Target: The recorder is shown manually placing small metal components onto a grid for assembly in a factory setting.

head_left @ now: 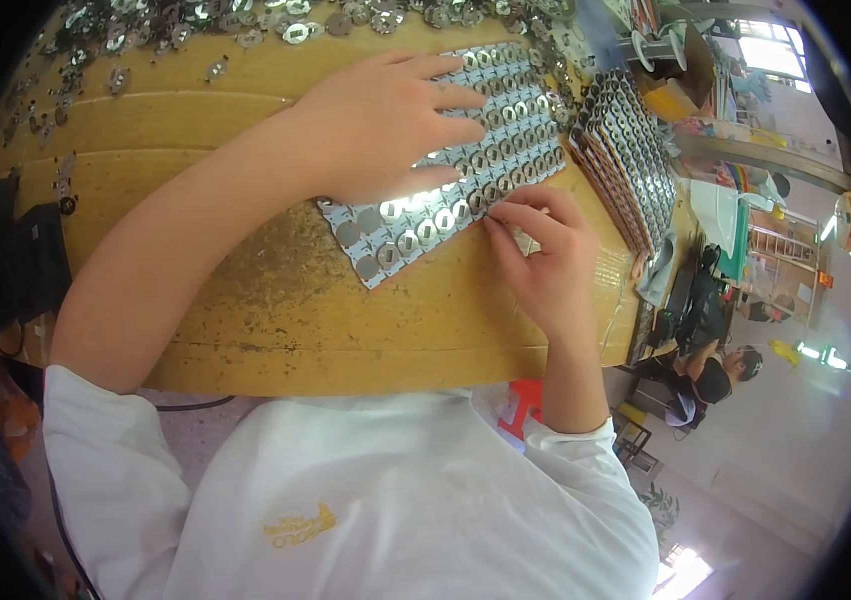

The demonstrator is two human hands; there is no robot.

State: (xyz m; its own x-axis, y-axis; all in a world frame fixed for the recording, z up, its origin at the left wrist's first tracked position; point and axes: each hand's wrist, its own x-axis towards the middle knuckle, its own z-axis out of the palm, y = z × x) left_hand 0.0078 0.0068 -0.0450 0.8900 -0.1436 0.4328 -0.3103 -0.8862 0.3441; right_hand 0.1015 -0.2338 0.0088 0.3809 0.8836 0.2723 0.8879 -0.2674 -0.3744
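Presently, left hand (pixel 396 125) open, spread across the panel (pixel 358 250); right hand (pixel 492 214), grip closed at its near edge, contents indiscernible. Uneven pressure there could dislodge discs (pixel 428 232).

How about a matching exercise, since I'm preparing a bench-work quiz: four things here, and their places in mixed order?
Things:
1. Left hand
2. Right hand
3. Loose metal discs
4. Stack of panels

Places:
A. Scattered along the far side of the table
B. At the near edge of the disc-covered panel
C. To the right of the disc-covered panel
D. Spread over the disc-covered panel

Pairs: 1-D, 2-B, 3-A, 4-C
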